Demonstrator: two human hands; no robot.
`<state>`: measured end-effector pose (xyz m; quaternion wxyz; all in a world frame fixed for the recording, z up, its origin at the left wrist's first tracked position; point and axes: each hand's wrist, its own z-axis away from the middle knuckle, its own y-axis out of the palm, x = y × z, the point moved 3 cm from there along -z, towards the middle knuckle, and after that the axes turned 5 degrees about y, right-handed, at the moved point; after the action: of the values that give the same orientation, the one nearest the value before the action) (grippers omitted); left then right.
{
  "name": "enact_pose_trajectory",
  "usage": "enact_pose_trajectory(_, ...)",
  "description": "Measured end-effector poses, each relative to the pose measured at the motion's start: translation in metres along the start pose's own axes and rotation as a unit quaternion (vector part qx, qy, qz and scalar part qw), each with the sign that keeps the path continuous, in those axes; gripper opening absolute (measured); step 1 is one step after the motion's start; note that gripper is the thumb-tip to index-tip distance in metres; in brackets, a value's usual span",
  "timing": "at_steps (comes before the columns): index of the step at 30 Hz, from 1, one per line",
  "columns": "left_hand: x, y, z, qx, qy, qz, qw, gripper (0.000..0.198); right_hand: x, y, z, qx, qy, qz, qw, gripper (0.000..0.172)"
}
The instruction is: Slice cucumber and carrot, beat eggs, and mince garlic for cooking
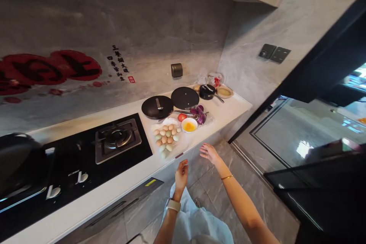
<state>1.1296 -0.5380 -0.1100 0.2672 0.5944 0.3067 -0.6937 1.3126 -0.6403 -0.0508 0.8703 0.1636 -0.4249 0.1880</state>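
My left hand (pixel 182 175), with a watch at the wrist, hovers in front of the counter edge, its fingers loosely bent and apart with nothing visible in them. To its right, my right hand (pixel 210 153) reaches forward with fingers spread and holds nothing; a thin gold bracelet circles that wrist. Ahead of both hands stands a white bowl (pixel 185 129) of yellow beaten egg. Left of the bowl lie several brown and pale green eggs (pixel 168 133) in a cluster. Behind the bowl is a red tomato (pixel 182 117), with purple onions (pixel 201 118) in a plastic bag beside it.
A black frying pan (pixel 153 108), a round black lid or pan (pixel 184 98) and a small lidded saucepan (pixel 207 92) stand along the wall. A shallow dish (pixel 225 92) sits in the corner. On the left is a gas hob (pixel 85 145) holding a large dark pan (pixel 20 160).
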Motion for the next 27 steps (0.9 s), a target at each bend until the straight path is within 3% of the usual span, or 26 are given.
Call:
enact_pose_trajectory(3,0.001,-0.005,-0.042,-0.033,-0.035,-0.003,0.999,0.025,0.008,0.023,-0.045,0.049,0.000,0.086,0.995,0.021)
enact_pose_trajectory(6,-0.004,-0.019,-0.083,-0.078,-0.025,0.008,0.997,0.027,0.000,0.048,-0.077,0.087,0.007,0.130,0.988,0.027)
enact_pose_trajectory(12,-0.023,-0.080,-0.136,-0.251,-0.002,-0.099,0.963,0.028,-0.014,0.075,-0.126,0.090,-0.007,0.252,0.963,0.022)
enact_pose_trajectory(15,-0.019,-0.109,-0.144,-0.310,-0.039,-0.163,0.936,0.031,-0.015,0.079,-0.142,0.074,-0.022,0.315,0.946,0.019)
enact_pose_trajectory(18,-0.008,-0.124,-0.143,-0.324,-0.076,-0.182,0.925,0.031,-0.016,0.079,-0.145,0.073,-0.046,0.357,0.930,0.023)
enact_pose_trajectory(23,0.009,-0.125,-0.132,-0.312,-0.114,-0.184,0.925,0.033,-0.017,0.073,-0.134,0.063,-0.139,0.413,0.898,0.037)
enact_pose_trajectory(27,0.019,-0.121,-0.134,-0.297,-0.145,-0.177,0.927,0.033,-0.016,0.073,-0.136,0.083,-0.168,0.432,0.882,0.028)
